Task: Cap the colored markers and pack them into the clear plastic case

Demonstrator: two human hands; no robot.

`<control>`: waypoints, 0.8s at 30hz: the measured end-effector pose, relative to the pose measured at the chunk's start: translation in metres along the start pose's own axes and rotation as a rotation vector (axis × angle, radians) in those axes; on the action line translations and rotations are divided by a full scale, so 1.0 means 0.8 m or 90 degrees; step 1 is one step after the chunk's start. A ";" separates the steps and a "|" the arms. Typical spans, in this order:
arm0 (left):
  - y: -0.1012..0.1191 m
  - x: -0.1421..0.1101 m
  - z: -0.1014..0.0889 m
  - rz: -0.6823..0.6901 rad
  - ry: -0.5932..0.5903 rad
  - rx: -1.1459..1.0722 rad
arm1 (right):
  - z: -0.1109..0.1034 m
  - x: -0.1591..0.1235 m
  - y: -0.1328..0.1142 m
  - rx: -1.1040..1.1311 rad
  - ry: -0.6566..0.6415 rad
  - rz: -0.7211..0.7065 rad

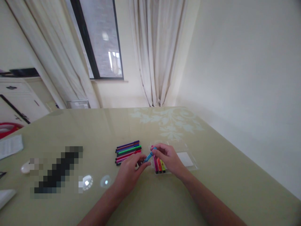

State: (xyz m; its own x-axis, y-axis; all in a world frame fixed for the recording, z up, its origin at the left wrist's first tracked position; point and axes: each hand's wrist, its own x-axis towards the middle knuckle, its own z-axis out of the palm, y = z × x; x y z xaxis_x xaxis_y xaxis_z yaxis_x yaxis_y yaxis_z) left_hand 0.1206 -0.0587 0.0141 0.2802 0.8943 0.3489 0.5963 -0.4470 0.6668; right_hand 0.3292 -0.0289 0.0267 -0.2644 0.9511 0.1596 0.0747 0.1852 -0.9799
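A blue marker [149,156] is pinched at its near end by the left hand [129,167] and at its far end by the right hand [168,157], between loose markers [129,150] at left and a clear case [194,167] at right.

Pens [129,150] left of case [195,168]; more pens [160,165] inside it.
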 end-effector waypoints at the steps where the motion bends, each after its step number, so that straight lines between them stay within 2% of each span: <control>1: 0.000 -0.001 0.002 0.014 -0.002 -0.004 | 0.000 0.001 0.000 0.028 0.014 0.005; 4: 0.001 -0.005 0.006 0.089 -0.031 0.032 | -0.013 0.008 -0.001 0.071 0.111 -0.003; 7: 0.009 -0.010 0.015 0.200 -0.110 0.111 | -0.039 0.015 -0.003 0.094 0.233 -0.007; 10: 0.018 -0.015 0.026 0.256 -0.181 0.171 | -0.064 0.021 0.001 0.056 0.282 0.001; 14: 0.024 -0.016 0.029 0.236 -0.212 0.192 | -0.075 0.025 0.014 -0.024 0.229 0.032; 20: 0.017 -0.014 0.027 0.224 -0.194 0.214 | -0.056 0.023 0.033 -0.143 0.125 0.052; 24: 0.013 -0.016 0.034 0.245 -0.200 0.256 | -0.046 0.020 0.037 -0.235 0.105 0.035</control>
State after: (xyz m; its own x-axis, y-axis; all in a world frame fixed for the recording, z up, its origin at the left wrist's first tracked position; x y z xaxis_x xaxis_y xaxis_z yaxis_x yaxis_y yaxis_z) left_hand 0.1432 -0.0741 -0.0013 0.7020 0.6617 0.2635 0.6270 -0.7496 0.2121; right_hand 0.3626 0.0011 0.0049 -0.0952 0.9834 0.1547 0.4323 0.1808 -0.8834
